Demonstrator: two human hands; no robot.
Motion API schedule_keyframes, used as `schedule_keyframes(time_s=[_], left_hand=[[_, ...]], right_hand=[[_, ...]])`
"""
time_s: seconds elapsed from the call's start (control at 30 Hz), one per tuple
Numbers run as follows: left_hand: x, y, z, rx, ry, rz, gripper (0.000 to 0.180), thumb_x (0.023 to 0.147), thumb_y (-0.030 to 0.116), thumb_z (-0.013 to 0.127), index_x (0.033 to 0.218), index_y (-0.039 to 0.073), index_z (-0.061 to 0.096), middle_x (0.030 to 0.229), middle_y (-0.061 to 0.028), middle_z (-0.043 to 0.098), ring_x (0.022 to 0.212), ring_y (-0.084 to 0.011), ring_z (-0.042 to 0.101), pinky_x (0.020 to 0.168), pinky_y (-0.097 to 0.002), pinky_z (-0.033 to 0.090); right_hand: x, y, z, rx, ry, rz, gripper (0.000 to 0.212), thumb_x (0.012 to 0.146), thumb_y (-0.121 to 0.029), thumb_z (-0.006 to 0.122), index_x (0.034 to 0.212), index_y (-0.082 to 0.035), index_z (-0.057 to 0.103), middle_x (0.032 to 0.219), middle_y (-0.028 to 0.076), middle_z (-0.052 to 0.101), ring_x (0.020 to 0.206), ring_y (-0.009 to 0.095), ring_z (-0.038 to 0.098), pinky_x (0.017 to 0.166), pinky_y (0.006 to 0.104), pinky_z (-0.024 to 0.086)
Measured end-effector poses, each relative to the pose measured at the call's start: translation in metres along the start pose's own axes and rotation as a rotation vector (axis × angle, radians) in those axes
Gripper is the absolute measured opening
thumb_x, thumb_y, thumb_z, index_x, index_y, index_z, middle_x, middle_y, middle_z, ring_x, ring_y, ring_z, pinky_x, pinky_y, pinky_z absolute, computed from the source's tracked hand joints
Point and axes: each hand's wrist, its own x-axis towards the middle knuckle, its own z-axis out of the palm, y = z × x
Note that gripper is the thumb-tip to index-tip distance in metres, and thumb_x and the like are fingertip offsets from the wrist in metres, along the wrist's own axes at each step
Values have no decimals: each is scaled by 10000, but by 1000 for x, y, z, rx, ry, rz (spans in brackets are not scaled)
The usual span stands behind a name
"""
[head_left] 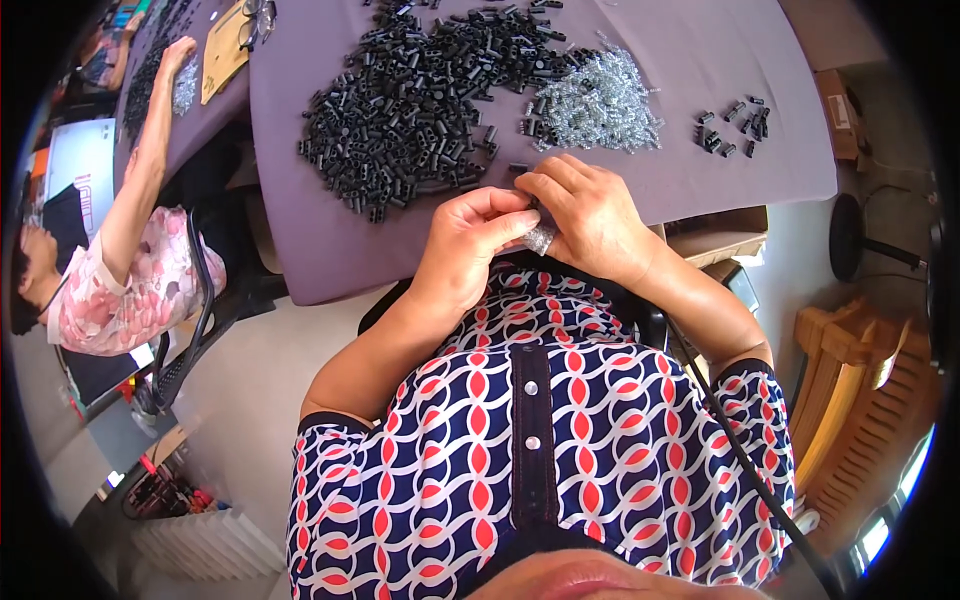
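My left hand (pixel 468 245) and my right hand (pixel 592 218) meet at the table's near edge, fingers closed in a pinch. Between the fingertips a small black plastic piece (pixel 536 206) shows in part. Below it, a clump of tiny silvery springs (pixel 541 237) sits against my right hand's curled fingers. Just beyond my hands lies a large heap of small black plastic pieces (pixel 400 110), some with round holes. Beside it, a pile of silvery springs (pixel 600 100) rests on the table. Several assembled-looking black pieces (pixel 735 128) lie apart at the right.
A purple-grey cloth covers the table (pixel 720 60). On the left, another person (pixel 130 260) sits reaching over a neighbouring table, near a brown envelope (pixel 223 50) and eyeglasses (pixel 250 25). A cardboard box (pixel 720 235) stands under the table's right side; a wooden chair (pixel 850 370) is at the right.
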Motion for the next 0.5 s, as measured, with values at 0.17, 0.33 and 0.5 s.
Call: schedule_keyframes(time_s=[0.17,0.33,0.5], left_hand=[[-3,10,5,-115,-141,-143,247,1016,181,586,1114,-19,693,1036,-85,719,922,-145,679,904,-312,534],[-5,11,9,-106,-169,-160,224,1004,149,600,1101,-29,697,1056,-102,720,960,-166,685,909,-323,538],[-4,2,6,-162,-161,-168,222,1004,150,585,1102,-20,690,1067,-96,715,995,-173,674,914,-344,519]], right_hand=[[-4,8,1,159,50,-34,421,707,-214,790,1046,-14,641,914,120,624,788,341,641,677,417,537],[-7,7,3,200,64,-61,457,726,-256,785,1080,-3,646,942,133,635,806,342,655,680,412,545],[-10,11,7,200,93,-111,477,750,-275,769,1112,10,647,960,146,642,820,340,665,684,409,550]])
